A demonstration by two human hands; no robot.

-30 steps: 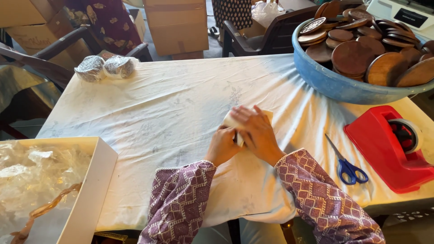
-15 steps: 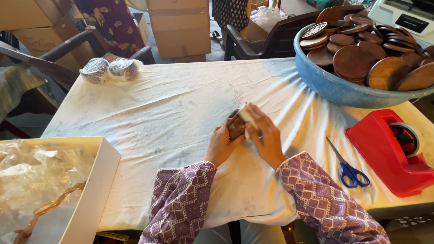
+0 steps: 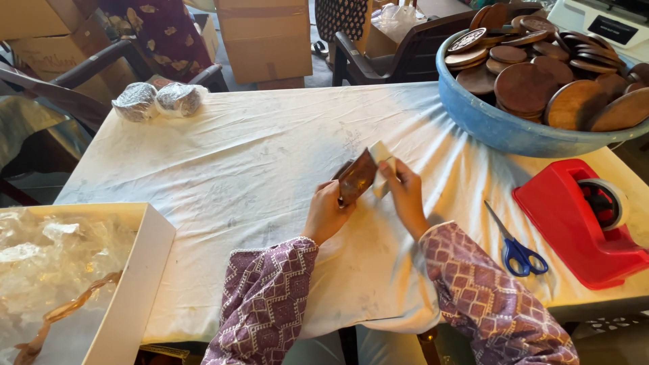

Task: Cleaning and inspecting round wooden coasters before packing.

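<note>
Both hands, the left hand [image 3: 326,215] and right hand [image 3: 404,195], close on a tilted brown wooden disc [image 3: 356,178] and pale wrapping [image 3: 382,164] held between them above the tabletop [image 3: 257,162].

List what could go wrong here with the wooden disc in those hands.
1. The disc is tilted on edge between the left hand and right hand, above the table; it might slip and drop.
2. The pale wrap covers only one side, so it may come loose.
3. The scissors lie near the right sleeve and could get knocked.
</note>
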